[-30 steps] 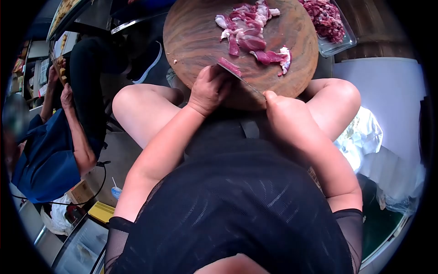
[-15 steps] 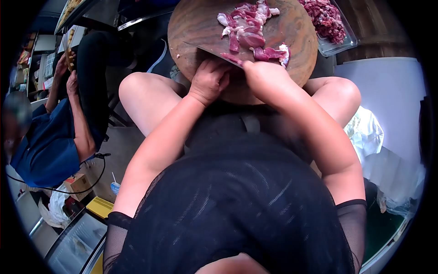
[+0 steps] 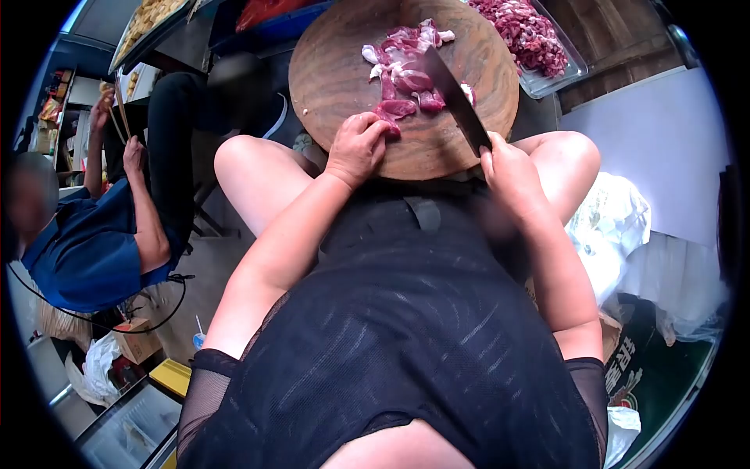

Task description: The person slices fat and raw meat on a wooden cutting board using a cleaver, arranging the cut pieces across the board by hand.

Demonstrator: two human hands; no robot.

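My right hand (image 3: 512,173) is closed around the handle of a broad-bladed cleaver (image 3: 459,105). Its blade slants up and left over the right half of a round wooden chopping block (image 3: 332,59). At the block's near left, my left hand (image 3: 357,148) has its fingers curled on the end of a strip of raw red meat (image 3: 397,109). Beyond it lies a loose heap of raw meat pieces (image 3: 406,59) with white fat on them. Part of the meat on the right is hidden behind the blade.
A clear plastic tray (image 3: 574,69) heaped with chopped meat (image 3: 527,39) stands right of the block. My knees flank the block. On the left, a person in a blue shirt (image 3: 94,250) holds long sticks. White plastic bags (image 3: 609,227) lie at the right.
The cleaver has swung from the near left, beside my left hand, to the right and turned upward. My right hand has moved right, and my left fingers now rest on the meat strip.
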